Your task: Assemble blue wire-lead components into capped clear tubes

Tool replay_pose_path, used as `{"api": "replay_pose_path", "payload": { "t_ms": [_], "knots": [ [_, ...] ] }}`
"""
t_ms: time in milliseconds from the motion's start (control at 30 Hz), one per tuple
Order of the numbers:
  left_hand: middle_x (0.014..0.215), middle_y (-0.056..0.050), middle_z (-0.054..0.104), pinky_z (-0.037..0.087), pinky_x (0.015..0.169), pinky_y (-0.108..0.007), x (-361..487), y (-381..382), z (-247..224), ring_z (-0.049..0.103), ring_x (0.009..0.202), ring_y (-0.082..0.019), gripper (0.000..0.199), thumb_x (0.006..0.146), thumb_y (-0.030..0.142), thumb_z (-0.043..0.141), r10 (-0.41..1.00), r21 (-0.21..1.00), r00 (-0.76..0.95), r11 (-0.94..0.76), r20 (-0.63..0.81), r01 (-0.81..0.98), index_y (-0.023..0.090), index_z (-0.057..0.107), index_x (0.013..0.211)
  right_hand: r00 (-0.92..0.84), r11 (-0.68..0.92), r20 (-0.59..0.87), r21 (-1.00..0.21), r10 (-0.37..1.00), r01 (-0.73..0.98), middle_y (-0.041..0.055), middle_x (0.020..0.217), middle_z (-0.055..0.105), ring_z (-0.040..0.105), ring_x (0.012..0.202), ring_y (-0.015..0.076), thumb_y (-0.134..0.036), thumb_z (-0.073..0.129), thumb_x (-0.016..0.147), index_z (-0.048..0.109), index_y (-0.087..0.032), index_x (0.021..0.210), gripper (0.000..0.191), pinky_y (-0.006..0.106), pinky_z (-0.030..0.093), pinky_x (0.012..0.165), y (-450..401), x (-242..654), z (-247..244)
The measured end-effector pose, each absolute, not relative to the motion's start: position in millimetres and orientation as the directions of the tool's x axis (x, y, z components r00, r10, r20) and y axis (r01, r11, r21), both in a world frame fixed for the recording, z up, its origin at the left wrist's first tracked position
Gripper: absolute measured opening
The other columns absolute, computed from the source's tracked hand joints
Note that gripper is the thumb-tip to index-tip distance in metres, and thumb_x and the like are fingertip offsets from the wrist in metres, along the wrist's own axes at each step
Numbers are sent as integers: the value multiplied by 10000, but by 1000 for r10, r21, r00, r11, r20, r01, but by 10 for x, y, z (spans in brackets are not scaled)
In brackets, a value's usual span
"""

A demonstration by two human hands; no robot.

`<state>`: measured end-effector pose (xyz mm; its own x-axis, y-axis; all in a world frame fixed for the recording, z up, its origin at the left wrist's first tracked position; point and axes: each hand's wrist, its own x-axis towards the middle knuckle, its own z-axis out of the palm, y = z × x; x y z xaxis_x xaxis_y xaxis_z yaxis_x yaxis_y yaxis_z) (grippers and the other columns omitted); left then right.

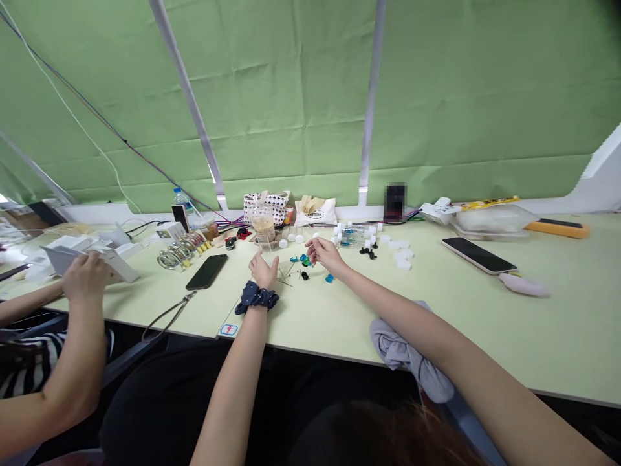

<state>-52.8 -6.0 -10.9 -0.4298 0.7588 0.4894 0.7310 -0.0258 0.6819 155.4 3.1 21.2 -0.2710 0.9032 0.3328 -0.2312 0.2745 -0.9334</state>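
My left hand (263,270), with a dark blue scrunchie (256,298) at its wrist, is raised over the table. Its fingers and thumb appear to bracket a clear plastic tube (267,243), hard to make out against the table. My right hand (326,254) is closed in a pinch just right of it; whatever its fingertips hold is too small to name. Small blue and green pieces (305,260) lie by those fingertips, a blue piece (329,278) below them. Thin metal rods (285,278) and a black piece (305,276) lie between the hands.
Clear tubes with white ends (356,234), white caps (402,255) and black pieces (367,252) lie to the right. Behind stand a drink cup (262,221) and bags (315,211). Phones (207,272) (479,255) flank the workspace. At left, a co-worker's hand (87,278) holds white sheets.
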Motion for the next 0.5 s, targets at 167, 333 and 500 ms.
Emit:
{"api": "replay_pose_path", "payload": {
  "t_ms": [167,333,500],
  "knots": [
    [1148,-166,589,237,974,-569,-461,-96,-103,409,1207,-355,280,801,306,543,824,653,-310,-93,474,751,210,505,1061,-191,300,380,-889,905,-345,16,722,573,547,546,86,-545,413,898,538,-181,879,385,223,471,512,-11,1576,389],
    [1083,-114,622,175,1006,-579,-296,-164,-72,465,1152,-320,300,808,286,527,817,561,-150,-237,557,793,239,496,1103,-51,420,476,-817,878,-396,39,811,587,550,617,101,-525,337,937,516,-212,918,361,256,479,604,-80,1653,648],
    [1038,-94,616,153,1027,-550,-168,-224,-52,505,1081,-279,313,831,281,497,795,478,-32,-330,605,814,233,481,1140,-62,446,513,-794,856,-413,38,808,578,533,604,97,-535,347,931,517,-212,912,365,253,470,599,-126,1657,706]
  ]
}}
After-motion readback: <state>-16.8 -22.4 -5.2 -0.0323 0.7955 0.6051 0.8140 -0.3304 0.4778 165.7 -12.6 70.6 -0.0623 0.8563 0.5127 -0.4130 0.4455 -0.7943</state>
